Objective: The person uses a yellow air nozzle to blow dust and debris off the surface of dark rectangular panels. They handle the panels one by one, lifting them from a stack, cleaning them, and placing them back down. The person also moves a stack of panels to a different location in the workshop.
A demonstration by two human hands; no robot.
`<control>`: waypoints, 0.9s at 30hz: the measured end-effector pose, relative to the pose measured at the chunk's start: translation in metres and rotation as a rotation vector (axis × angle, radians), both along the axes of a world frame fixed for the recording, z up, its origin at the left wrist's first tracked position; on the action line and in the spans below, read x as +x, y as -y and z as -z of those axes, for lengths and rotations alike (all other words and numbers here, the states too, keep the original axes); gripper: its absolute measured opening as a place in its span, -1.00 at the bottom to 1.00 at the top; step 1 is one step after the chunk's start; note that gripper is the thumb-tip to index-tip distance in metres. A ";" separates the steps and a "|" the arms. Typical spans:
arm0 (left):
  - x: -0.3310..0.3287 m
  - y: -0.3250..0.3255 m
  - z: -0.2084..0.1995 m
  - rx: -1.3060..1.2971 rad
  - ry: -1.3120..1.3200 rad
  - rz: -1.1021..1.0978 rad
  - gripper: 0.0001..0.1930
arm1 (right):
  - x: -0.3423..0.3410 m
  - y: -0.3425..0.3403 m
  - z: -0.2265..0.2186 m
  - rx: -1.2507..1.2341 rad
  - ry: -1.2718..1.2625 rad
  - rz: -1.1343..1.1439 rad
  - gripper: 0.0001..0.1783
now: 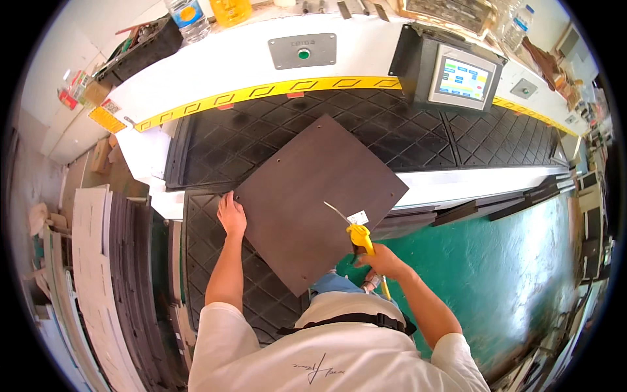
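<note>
A square dark brown board (320,189) with small holes near its corners lies turned cornerwise in front of me, partly over a black ribbed mat. My left hand (231,214) holds the board's left corner, fingers at the edge. In my right hand (385,261) is a yellow air blow gun (360,239), my fingers wrapped round its handle. Its thin nozzle points up and left over the board, and a yellow hose hangs below. Close to the nozzle, a small white label (358,218) sits on the board.
Behind the board runs a white machine with a yellow striped band (261,93), a green button (304,54) and a touch screen (462,78). Bottles (189,19) and a black tool bin (140,49) stand on top. Stacked panels (91,255) lean at left; the floor (496,274) is green.
</note>
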State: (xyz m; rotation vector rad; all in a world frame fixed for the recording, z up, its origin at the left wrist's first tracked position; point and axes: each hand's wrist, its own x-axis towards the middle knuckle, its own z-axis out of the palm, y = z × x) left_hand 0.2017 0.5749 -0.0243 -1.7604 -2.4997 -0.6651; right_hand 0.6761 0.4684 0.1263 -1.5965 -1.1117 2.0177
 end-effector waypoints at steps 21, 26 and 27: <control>0.150 0.209 -0.068 0.014 0.314 0.023 -0.66 | -0.001 -0.090 0.059 0.214 0.233 0.163 -0.60; 0.228 0.187 -0.078 0.006 0.467 0.433 -0.53 | 0.026 -0.018 0.110 0.150 0.277 0.055 -0.67; 0.218 0.166 -0.065 0.139 0.470 0.411 -0.43 | 0.032 -0.008 0.115 0.122 0.260 0.006 -0.65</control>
